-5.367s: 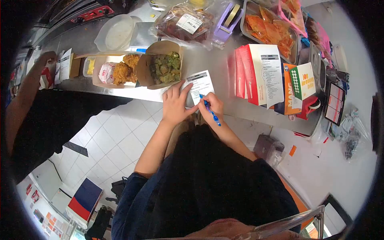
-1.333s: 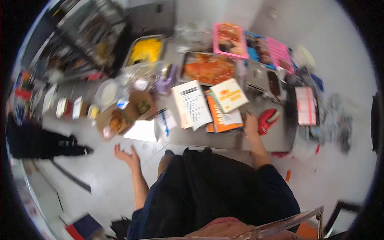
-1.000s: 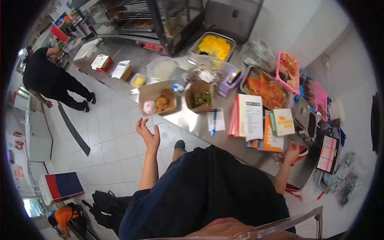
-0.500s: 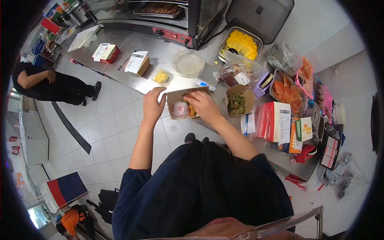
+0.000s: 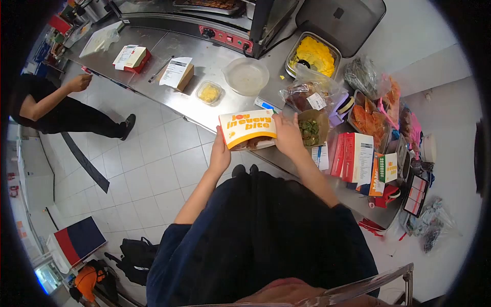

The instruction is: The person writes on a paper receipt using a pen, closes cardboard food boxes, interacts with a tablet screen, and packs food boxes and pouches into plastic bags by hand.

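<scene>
A cardboard food box (image 5: 248,125) with "joy in every bite" printed on its lid is between my two hands at the counter's front edge. Its lid is folded over, and a strip of brown food shows under the lid's front edge. My left hand (image 5: 220,154) is closed on the box's left side. Against its right side, my right hand (image 5: 288,136) grips the edge, some fingers reaching behind. Just right of that hand stands an open box of chopped green vegetables (image 5: 310,131). A small tub of yellow shreds (image 5: 209,93) sits beyond my left hand.
Behind lie a round translucent lid (image 5: 246,77), a receipt-topped box (image 5: 177,74) and a red box (image 5: 132,58). To the right are a tray of yellow food (image 5: 315,55), bagged food and stacked red cartons (image 5: 353,159). A person in black (image 5: 66,105) stands at the left.
The box's lid has come down over the food and now shows its printed face. My right hand has moved from inside the box to its right side. The person at left has raised a forearm.
</scene>
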`<state>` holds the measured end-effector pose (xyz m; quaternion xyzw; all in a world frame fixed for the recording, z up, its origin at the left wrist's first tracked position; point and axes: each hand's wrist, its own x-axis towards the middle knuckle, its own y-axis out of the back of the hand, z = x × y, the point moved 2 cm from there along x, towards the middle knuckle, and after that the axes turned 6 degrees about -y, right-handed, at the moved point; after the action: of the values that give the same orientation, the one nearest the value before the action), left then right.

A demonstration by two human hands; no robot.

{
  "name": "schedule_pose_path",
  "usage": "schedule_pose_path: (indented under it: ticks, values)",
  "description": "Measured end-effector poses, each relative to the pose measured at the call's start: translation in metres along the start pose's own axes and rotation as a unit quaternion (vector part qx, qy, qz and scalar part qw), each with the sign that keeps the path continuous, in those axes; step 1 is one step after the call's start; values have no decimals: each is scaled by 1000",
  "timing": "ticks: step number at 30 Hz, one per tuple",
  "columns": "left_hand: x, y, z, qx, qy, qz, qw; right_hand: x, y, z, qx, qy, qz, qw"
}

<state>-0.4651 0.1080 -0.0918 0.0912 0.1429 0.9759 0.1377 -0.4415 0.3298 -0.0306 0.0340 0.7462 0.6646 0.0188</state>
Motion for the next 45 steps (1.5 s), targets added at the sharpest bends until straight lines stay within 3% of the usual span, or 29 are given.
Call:
schedule_pose_path:
  ticks: [2,5,7,9,11,14,18,24,27,28,31,34,37,43,45]
  values:
    - [7,-1,-15,-7,33,-1,999,5,9,-6,-21,-22,-79,996]
    - [28,13,-23,59,34,-18,997,7,-2,-12,-133,14,-98,986]
    - [40,29,-8,139,37,-54,988,3,-16,-21,-46,-53,-69,995]
    - [43,36,0,103,25,-57,993,-3,-31,-22,98,-84,-25,991]
    - [42,34,-8,50,-5,-59,997,-6,-43,-19,292,-78,29,953]
    - [40,32,-12,25,-5,-14,1000,-4,-36,-13,450,-125,10,884]
    - [49,47,21,80,59,-49,994,8,-19,-4,433,-185,-62,880]
    - [42,51,33,194,70,-153,967,-9,-33,-2,397,-89,-75,910]
    - [24,41,13,349,-19,-201,915,-24,-41,-9,297,-5,-51,953]
    - [21,42,7,288,7,-230,930,-26,-38,-8,278,5,-110,954]
    - [26,55,13,127,-139,-203,961,-25,-13,-11,159,52,-56,984]
    - [51,59,30,157,-153,-300,928,-2,-16,-1,158,201,-60,965]
    - [66,56,42,214,-82,-352,907,5,-24,-6,131,199,-55,970]
    - [69,51,41,287,-80,-363,883,8,-25,-9,59,206,-64,975]
    - [57,49,22,301,-161,-322,883,-1,-25,-13,62,192,-34,979]
